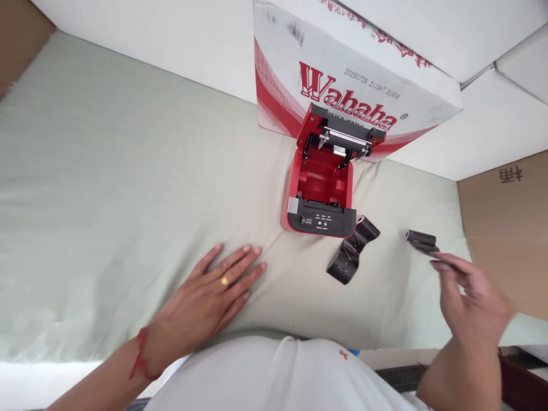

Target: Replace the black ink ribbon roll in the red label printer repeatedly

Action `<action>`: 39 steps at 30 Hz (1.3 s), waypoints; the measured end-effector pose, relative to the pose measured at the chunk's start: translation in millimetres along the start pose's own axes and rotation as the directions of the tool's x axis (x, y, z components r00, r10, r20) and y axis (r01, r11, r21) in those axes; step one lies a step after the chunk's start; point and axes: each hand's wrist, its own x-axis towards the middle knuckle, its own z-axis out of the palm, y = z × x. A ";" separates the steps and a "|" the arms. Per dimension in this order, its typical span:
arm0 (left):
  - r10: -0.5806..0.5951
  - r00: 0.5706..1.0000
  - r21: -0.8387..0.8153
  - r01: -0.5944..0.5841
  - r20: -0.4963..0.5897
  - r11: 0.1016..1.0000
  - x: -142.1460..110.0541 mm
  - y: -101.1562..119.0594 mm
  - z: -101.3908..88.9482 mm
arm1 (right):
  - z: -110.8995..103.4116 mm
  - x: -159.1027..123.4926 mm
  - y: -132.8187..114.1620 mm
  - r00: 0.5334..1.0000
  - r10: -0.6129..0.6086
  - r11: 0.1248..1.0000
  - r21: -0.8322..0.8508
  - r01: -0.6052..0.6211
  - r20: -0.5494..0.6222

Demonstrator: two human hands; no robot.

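A red and black label printer [319, 220] stands in the middle with its lid up, and the red bay inside shows. By its front right corner lies a black roll [366, 227] with a strip unwound toward me. Farther right is a second black roll [421, 237]. My right hand [473, 297] pinches the loose end of this roll's strip between thumb and fingers. My left hand [220, 285], with a ring and a red cord at the wrist, rests palm down on the cloth, fingers apart, left of and nearer than the printer. It holds nothing.
Behind the printer stands a white and red Wahaha carton [346, 74], close to the raised lid. A pale green cloth [128, 171] covers the surface. White panels rise at the back, and a brown cardboard box [509, 228] stands at the right.
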 end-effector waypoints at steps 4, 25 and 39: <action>0.112 0.987 -0.025 -0.110 0.112 0.994 -46.5 1.6 -22.7 | -19.5 -5.6 8.4 0.652 -0.042 0.989 -0.061 0.134 0.757; -0.414 0.904 -0.961 0.013 -0.107 0.278 178.0 -47.5 9.1 | 92.8 54.1 -37.0 0.851 -0.022 0.993 -0.085 0.079 0.525; -0.398 0.906 -0.987 -0.104 -0.144 0.122 170.4 -45.5 37.4 | 22.4 113.6 -137.4 0.647 -0.489 0.868 0.403 0.291 0.585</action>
